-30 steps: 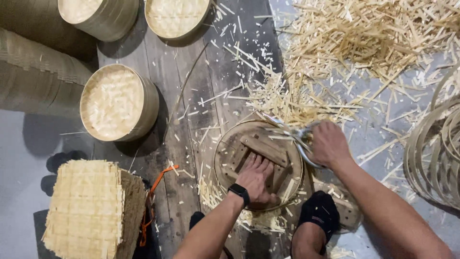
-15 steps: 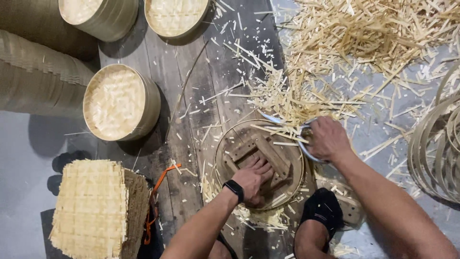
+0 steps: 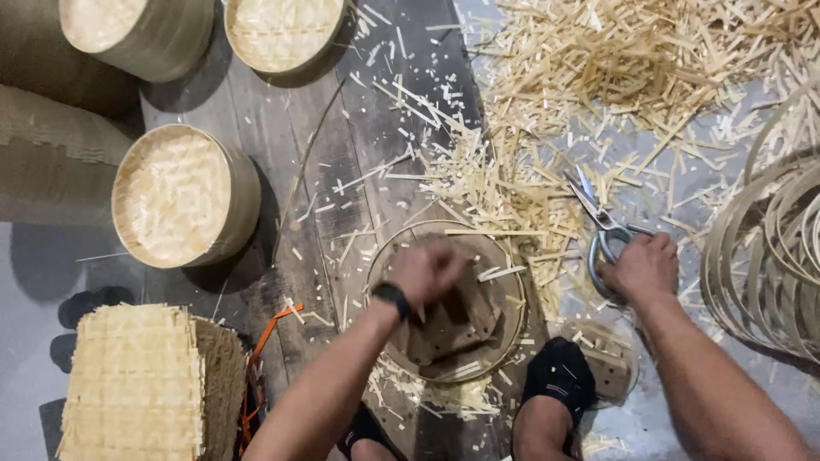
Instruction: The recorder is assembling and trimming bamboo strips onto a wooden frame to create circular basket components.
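Observation:
A round bamboo hoop (image 3: 512, 282) lies on the wooden floor in front of me, with flat brown wooden pieces (image 3: 465, 324) inside it. My left hand (image 3: 427, 271), blurred and with a black band on the wrist, rests on those pieces at the hoop's left side. My right hand (image 3: 639, 266) grips the handles of metal scissors (image 3: 598, 213), whose blades point up and left, away from the hoop, over the bamboo scraps. A black-socked foot (image 3: 559, 371) sits just right of the hoop.
Bamboo offcuts (image 3: 615, 60) litter the upper right. Round bamboo steamer baskets (image 3: 184, 196) stand at the left and top. A stack of woven bamboo mats (image 3: 132, 384) sits at the lower left. Bamboo rings (image 3: 769, 256) pile up at the right edge.
My right hand has drawn the scissors away from the hoop's rim to the right. My left hand has moved up and left across the wooden pieces.

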